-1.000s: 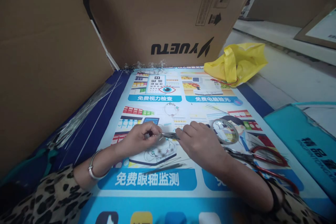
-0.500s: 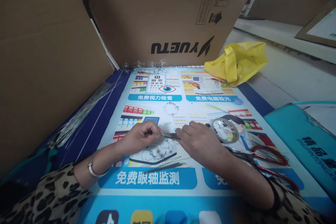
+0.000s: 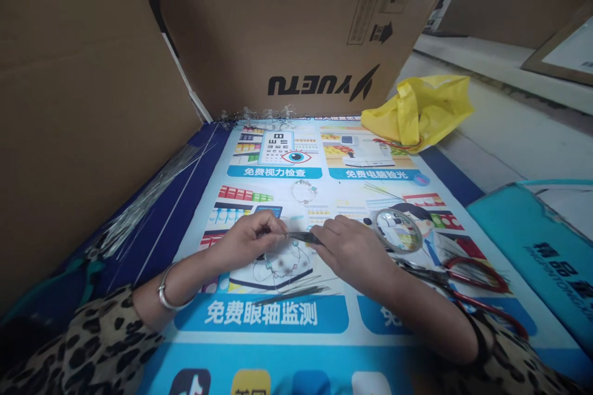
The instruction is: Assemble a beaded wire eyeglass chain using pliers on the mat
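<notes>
My left hand [image 3: 252, 237] pinches the end of a thin wire piece, and beaded wire loops [image 3: 282, 262] hang just below its fingers. From the right, my right hand [image 3: 354, 250] is closed round slim metal pliers [image 3: 303, 237], whose tip meets the wire at my left fingertips. Beyond the hands lies a beaded bracelet [image 3: 304, 191] on the printed mat. Several loose wires [image 3: 296, 292] rest on the mat in front of the loops.
Red-handled scissors [image 3: 477, 274] and a round clear reel [image 3: 398, 229] lie at the right. A yellow bag [image 3: 421, 111], a teal pouch [image 3: 537, 247], a wire bundle [image 3: 139, 197] and cardboard walls [image 3: 278, 18] surround the mat. Wire pieces [image 3: 259, 116] line the back edge.
The pliers' tip has shifted slightly at my left fingertips, and the beaded loops hang a little differently. Both hands remain in nearly the same place.
</notes>
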`<state>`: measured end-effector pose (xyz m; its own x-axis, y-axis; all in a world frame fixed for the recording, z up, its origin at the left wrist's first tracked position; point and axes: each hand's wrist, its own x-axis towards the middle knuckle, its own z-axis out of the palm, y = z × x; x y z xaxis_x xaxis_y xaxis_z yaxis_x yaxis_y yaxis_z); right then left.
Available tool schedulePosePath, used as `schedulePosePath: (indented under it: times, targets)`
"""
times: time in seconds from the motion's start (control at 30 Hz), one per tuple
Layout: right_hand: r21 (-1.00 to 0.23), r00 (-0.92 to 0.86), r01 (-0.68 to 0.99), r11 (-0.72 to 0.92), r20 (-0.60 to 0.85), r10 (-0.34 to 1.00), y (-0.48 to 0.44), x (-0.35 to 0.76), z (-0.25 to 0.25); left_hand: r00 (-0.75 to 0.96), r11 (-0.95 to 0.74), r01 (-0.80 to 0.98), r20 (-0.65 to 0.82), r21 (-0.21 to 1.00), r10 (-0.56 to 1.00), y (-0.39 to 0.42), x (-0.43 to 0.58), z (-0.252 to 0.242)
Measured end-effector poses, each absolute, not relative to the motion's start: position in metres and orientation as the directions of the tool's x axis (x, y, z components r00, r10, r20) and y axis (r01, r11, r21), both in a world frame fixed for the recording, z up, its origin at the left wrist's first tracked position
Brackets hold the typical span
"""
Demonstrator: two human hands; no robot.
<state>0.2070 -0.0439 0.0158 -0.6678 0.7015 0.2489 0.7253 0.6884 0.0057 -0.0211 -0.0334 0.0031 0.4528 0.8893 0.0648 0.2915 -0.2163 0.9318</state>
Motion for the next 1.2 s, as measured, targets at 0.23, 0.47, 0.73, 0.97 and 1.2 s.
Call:
schedulePosePath:
  times: [0.23,0.47,0.73,0.97,1.2]
  targets:
    - [-0.049,-0.644,0.741,0.67,0.232,0.729,-0.042,0.209,0.02,0.48,-0.37,0.361,0.17,0.856,0.861,-0.034,-0.021,0.001]
    - [-0.043,-0.637,0.752,0.658,0.209,0.741,-0.044,0.209,0.023,0.485,-0.489,0.437,0.26,0.755,0.835,-0.035,-0.02,0.003]
    - [0.116,-0.659,0.747,0.654,0.259,0.706,-0.05,0.206,0.025,0.436,-0.572,0.512,0.38,0.641,0.816,-0.041,-0.016,0.003]
    - [0.213,-0.66,0.75,0.626,0.293,0.691,-0.056,0.205,0.026,0.35,-0.501,0.529,0.361,0.685,0.864,-0.045,-0.01,0.009]
    - [0.194,-0.644,0.763,0.616,0.309,0.7,-0.059,0.205,0.026,0.299,-0.41,0.477,0.296,0.777,0.907,-0.047,-0.008,0.011]
